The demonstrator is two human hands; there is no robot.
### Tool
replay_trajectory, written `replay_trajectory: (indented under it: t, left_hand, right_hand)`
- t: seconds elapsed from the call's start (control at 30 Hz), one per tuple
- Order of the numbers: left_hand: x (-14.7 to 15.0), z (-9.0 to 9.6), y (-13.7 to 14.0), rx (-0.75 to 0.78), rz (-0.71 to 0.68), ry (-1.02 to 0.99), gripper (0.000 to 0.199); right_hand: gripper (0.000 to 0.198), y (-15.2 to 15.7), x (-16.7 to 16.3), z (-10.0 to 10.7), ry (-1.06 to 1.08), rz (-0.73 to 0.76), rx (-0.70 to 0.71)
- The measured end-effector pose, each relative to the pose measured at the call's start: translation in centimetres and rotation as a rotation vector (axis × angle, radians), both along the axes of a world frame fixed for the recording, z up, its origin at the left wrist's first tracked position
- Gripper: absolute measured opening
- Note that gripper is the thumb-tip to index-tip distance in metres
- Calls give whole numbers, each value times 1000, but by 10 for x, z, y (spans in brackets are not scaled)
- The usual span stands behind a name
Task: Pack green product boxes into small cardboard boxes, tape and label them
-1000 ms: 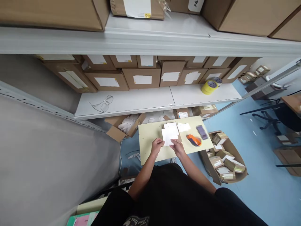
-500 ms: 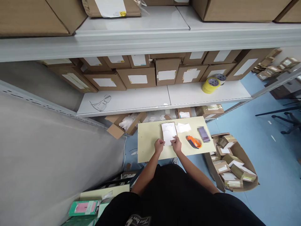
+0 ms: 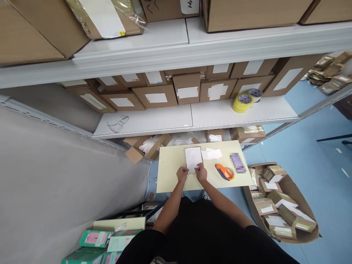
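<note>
Over the pale tabletop (image 3: 170,183), forearms (image 3: 172,206) converging, left fingers (image 3: 186,170) and right fingers (image 3: 197,169) curl at the white paper (image 3: 193,156), grip unclear.

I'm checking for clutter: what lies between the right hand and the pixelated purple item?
In the head view, an orange tool, apparently a tape dispenser, lies between the right hand and the purple item.

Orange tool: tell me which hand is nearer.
Right. The right hand is left of the orange tool; the left hand is farther left, at the left edge of the sheet.
</note>
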State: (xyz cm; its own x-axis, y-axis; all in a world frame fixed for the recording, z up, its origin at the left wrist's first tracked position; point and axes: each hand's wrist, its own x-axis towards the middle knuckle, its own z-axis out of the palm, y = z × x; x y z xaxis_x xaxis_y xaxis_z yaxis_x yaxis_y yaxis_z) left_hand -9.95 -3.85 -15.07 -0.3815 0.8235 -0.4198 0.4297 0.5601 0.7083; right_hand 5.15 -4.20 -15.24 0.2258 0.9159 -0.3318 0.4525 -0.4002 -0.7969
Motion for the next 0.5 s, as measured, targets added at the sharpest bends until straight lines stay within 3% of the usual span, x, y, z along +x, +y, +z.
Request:
replay_trajectory:
  t: [0.5]
  left_hand:
    - [9,11,-1,-41,16,127,13]
  right_hand:
    - [20,3,-6,-10,-108,100,-105]
